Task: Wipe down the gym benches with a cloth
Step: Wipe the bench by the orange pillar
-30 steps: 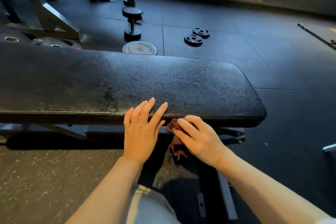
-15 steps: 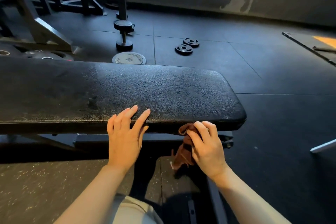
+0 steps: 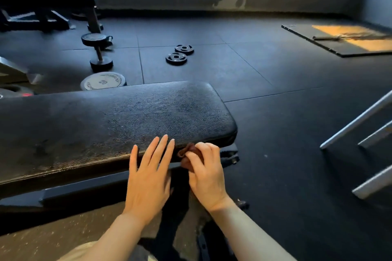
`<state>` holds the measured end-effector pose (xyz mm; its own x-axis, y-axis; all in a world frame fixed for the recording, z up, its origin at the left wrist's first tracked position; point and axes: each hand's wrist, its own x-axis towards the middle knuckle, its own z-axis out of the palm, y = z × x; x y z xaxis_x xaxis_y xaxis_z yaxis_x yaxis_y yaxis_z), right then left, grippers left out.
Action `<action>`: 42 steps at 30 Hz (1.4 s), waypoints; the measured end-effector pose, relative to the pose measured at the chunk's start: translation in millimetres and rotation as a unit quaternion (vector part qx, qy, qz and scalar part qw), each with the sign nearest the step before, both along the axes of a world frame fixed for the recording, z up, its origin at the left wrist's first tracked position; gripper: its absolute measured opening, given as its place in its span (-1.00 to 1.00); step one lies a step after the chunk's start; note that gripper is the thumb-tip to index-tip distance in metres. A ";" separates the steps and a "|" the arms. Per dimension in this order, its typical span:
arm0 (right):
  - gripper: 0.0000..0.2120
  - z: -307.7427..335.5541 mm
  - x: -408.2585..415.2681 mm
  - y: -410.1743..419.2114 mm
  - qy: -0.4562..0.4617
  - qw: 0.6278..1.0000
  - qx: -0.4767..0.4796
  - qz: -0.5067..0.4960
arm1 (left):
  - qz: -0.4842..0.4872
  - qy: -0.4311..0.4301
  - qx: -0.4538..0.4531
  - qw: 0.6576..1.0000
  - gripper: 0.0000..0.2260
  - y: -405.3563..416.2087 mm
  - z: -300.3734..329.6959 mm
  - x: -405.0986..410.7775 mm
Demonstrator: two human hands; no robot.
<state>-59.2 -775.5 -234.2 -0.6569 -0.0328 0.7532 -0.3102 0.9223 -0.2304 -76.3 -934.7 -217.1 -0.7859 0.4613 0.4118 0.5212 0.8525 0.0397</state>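
Note:
A black padded gym bench (image 3: pixel 118 121) runs from the left edge to the centre of the view. My left hand (image 3: pixel 149 174) lies flat with straight fingers, its fingertips on the bench's near edge. Just to its right, my right hand (image 3: pixel 206 170) grips a bunched brown cloth (image 3: pixel 186 154) and holds it against the near side of the pad, close to the bench's right end. Most of the cloth is hidden behind my fingers.
A second bench (image 3: pixel 48 0) stands at the far left. A dumbbell (image 3: pixel 98 51), a grey 20 plate (image 3: pixel 102 81) and two small plates (image 3: pixel 179 54) lie on the black floor beyond the bench. Metal bars (image 3: pixel 358 125) slant in at the right. A mat (image 3: pixel 339 40) lies far right.
My right hand has slid the cloth rightward along the bench's near edge toward its end. My left hand followed along the edge. The view has swung right and up.

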 end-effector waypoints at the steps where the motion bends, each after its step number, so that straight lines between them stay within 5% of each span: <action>1: -0.86 0.5 -2.3 -7.6 0.004 0.999 0.026 0.024 | 0.009 -0.005 0.003 1.000 -0.29 2.1 -2.1 0.4; 4: -0.87 0.4 -12.1 -11.6 0.010 0.993 0.092 0.075 | 0.017 0.000 0.006 1.000 -0.21 0.8 -2.6 -1.9; 11: -0.88 11.1 0.9 62.5 0.022 0.968 -0.154 -0.198 | 0.027 0.004 0.041 0.999 -0.22 3.7 -5.2 -5.2; 17: -0.86 -6.3 9.8 9.3 -0.060 0.981 -0.165 -0.084 | 0.028 0.022 0.050 0.998 -0.38 0.7 -10.0 -10.4; 22: -0.82 5.4 -2.2 53.1 -0.007 0.930 -0.268 -0.251 | 0.035 0.045 0.068 0.996 -0.39 3.5 -14.8 -12.7; 29: -0.85 4.9 11.8 30.3 -0.036 0.974 -0.194 -0.109 | 0.051 0.080 0.067 0.993 -0.43 7.6 -21.0 -14.8; 33: -0.68 6.5 -3.6 40.9 -0.028 0.923 -0.290 -0.251 | 0.058 0.075 0.067 0.993 -0.42 8.9 -19.3 -15.0; 36: -0.53 10.8 -4.5 16.1 -0.064 0.923 -0.301 -0.232 | 0.066 0.063 0.071 0.993 -0.41 11.0 -20.3 -14.6; 39: -0.59 -4.6 18.7 -2.1 -0.048 0.960 -0.251 -0.116 | 0.050 0.061 0.065 0.995 -0.36 7.5 -17.1 -13.8; 42: -0.71 -9.2 22.1 8.6 -0.002 0.949 -0.292 -0.121 | 0.014 0.073 0.081 0.994 -0.30 -0.6 -11.8 -7.7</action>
